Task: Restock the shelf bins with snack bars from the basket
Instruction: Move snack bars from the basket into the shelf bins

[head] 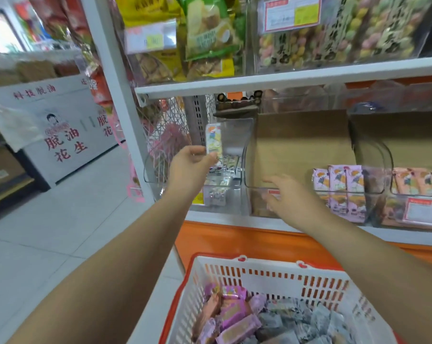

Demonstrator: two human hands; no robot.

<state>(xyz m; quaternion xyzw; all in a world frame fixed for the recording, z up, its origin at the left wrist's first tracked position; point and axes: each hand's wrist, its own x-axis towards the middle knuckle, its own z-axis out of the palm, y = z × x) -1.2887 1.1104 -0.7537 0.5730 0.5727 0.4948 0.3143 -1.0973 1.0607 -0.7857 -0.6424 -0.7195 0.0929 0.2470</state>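
Placing step. Left grip (189,165) pinches snack bar (213,139) upright, just above clear bin (225,186). Next: lower, release among matching bars. Right grip (288,194) spread at neighbouring bin (256,187) front edge. Basket (259,271) below both grips.

basket (267,280) near end off frame

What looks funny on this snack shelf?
The middle clear bin looks lopsided: purple bars stand only at its right side, and its left side shows just brown cardboard. Nothing looks spilled or torn.
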